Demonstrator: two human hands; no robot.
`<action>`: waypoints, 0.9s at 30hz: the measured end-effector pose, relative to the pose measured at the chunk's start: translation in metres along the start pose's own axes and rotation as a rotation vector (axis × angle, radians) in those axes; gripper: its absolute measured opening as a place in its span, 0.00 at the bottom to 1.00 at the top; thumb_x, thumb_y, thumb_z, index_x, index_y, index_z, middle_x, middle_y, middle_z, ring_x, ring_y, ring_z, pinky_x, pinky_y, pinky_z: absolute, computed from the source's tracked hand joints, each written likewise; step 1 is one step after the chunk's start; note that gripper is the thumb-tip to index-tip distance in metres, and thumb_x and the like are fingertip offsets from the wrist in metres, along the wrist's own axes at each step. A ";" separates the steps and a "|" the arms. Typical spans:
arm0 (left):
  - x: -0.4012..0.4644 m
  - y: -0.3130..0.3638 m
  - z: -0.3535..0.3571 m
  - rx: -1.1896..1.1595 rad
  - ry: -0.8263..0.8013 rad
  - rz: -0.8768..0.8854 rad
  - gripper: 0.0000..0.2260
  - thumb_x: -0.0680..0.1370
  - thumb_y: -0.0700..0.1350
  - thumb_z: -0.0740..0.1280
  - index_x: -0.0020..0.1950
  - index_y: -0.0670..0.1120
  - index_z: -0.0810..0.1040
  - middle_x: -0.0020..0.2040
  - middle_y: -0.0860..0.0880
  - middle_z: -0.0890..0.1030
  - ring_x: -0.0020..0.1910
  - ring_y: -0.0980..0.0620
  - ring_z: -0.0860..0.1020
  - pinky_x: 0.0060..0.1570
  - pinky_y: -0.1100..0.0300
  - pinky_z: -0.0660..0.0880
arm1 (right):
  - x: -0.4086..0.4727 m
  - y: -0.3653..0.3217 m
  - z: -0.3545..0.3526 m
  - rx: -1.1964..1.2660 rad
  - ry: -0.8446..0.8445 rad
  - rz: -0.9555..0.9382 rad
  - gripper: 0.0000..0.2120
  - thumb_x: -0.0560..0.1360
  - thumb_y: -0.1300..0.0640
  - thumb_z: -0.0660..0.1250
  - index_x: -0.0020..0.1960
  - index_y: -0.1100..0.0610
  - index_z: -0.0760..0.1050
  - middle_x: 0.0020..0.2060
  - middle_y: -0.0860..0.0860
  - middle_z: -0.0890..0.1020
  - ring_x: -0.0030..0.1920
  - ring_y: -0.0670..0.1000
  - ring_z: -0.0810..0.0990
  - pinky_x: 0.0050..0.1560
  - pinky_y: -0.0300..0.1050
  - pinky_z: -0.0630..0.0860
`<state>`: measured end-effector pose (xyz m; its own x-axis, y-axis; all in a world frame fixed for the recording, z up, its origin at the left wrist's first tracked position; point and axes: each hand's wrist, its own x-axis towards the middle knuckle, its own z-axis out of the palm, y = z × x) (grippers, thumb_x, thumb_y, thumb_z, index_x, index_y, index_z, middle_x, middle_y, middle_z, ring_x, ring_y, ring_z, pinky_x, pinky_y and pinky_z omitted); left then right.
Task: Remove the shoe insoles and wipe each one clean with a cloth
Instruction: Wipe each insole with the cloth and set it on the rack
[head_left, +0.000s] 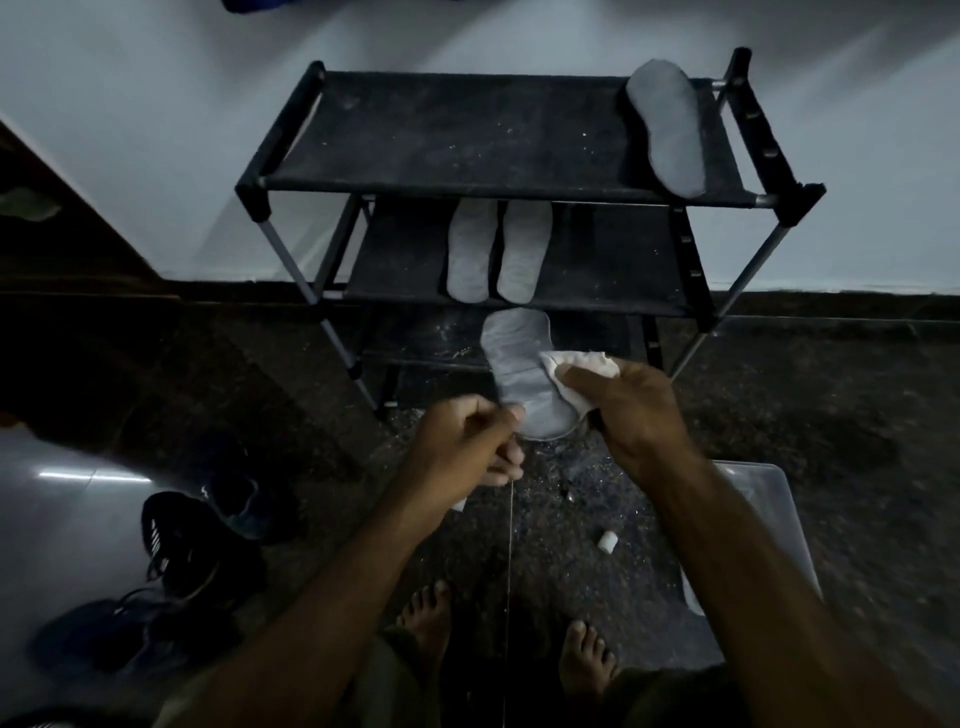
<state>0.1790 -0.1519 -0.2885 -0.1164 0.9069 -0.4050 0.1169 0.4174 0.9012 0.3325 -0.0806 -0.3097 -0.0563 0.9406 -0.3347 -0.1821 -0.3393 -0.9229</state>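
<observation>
Floor (779, 467): dark, speckled, littered with pale crumbs; two bare feet at the lower edge.

Shoe rack (498, 130): black, fabric shelves on metal tubes, standing against a pale wall (156, 130). Dusty top shelf.

Translucent plastic lid (769, 525): on the floor at right, partly hidden by the right forearm.

Dark shoes (208, 535): grouped on the floor at lower left.

Loose insoles: one grey insole on the top shelf (667, 127), lying aslant at the right end; a pair on the middle shelf (498, 252), side by side, touching.

Held insole (519, 374): grey, in the air before the rack, toe end upward.

Left hand (467, 441): grip closed, fingers curled, pinching the held insole's lower edge.

Right hand (634, 410): grip closed round a white cloth (576, 364), which is pressed against the held insole's right side.

Small white object (607, 541): on the floor, too small to identify.
</observation>
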 end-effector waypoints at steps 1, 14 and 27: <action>-0.002 -0.005 -0.005 -0.008 0.017 -0.028 0.14 0.80 0.54 0.64 0.49 0.43 0.79 0.38 0.45 0.84 0.37 0.49 0.84 0.40 0.54 0.80 | -0.002 0.000 0.004 -0.012 -0.020 -0.016 0.04 0.73 0.65 0.71 0.44 0.67 0.81 0.43 0.69 0.82 0.39 0.61 0.78 0.40 0.52 0.73; 0.045 0.012 -0.041 -1.135 -0.048 -0.086 0.41 0.77 0.71 0.42 0.70 0.41 0.72 0.64 0.39 0.78 0.64 0.43 0.77 0.60 0.46 0.74 | -0.019 -0.007 0.032 -0.016 -0.341 0.000 0.11 0.72 0.64 0.70 0.53 0.66 0.81 0.49 0.63 0.84 0.52 0.64 0.82 0.53 0.54 0.80; 0.050 0.011 -0.070 -1.197 -0.134 0.083 0.34 0.81 0.64 0.49 0.74 0.40 0.65 0.61 0.42 0.77 0.57 0.46 0.77 0.68 0.50 0.66 | -0.030 -0.014 0.040 -0.364 -0.336 -0.117 0.04 0.73 0.57 0.71 0.43 0.57 0.83 0.35 0.60 0.84 0.34 0.64 0.80 0.35 0.55 0.76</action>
<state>0.1051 -0.1055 -0.2878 -0.0403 0.9568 -0.2879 -0.8772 0.1041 0.4687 0.2972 -0.1040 -0.2785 -0.3793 0.9032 -0.2011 0.1445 -0.1568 -0.9770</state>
